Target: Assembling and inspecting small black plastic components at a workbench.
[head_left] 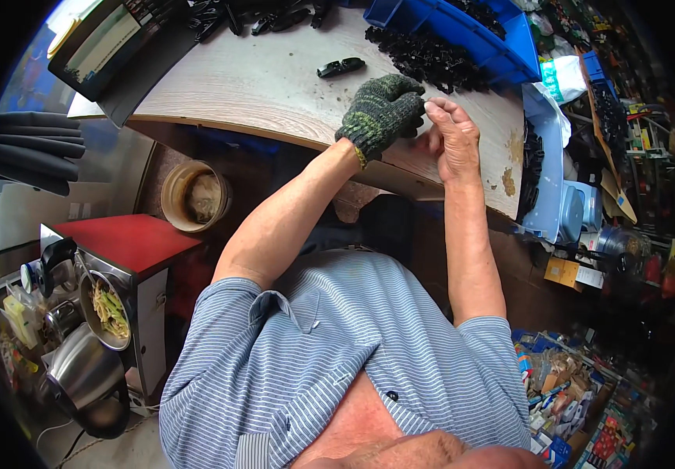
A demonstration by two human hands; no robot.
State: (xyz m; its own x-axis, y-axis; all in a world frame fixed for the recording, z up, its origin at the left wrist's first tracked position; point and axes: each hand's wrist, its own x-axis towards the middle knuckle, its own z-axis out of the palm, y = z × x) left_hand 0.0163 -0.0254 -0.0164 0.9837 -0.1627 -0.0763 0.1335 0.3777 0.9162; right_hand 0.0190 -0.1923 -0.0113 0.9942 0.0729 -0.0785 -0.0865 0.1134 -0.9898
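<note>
My left hand (384, 113), in a dark green-and-black knitted glove, is over the table's near edge with its fingers curled. Whatever it holds is hidden by the glove. Close beside it on the right, my bare right hand (458, 144) has thumb and forefinger drawn together near the gloved fingertips; anything between them is too small to make out. A black plastic part (341, 67) lies alone on the pale wood-grain table (275, 82), just beyond the glove. Past both hands spreads a heap of small black plastic pieces (431, 59).
A blue bin (515, 51) stands behind the heap. More black parts (290, 20) lie at the table's far edge. At right is a light blue tub (547, 187) with black pieces. Left are a bucket (196, 195), a red-topped cabinet (122, 242) and a metal kettle (85, 367).
</note>
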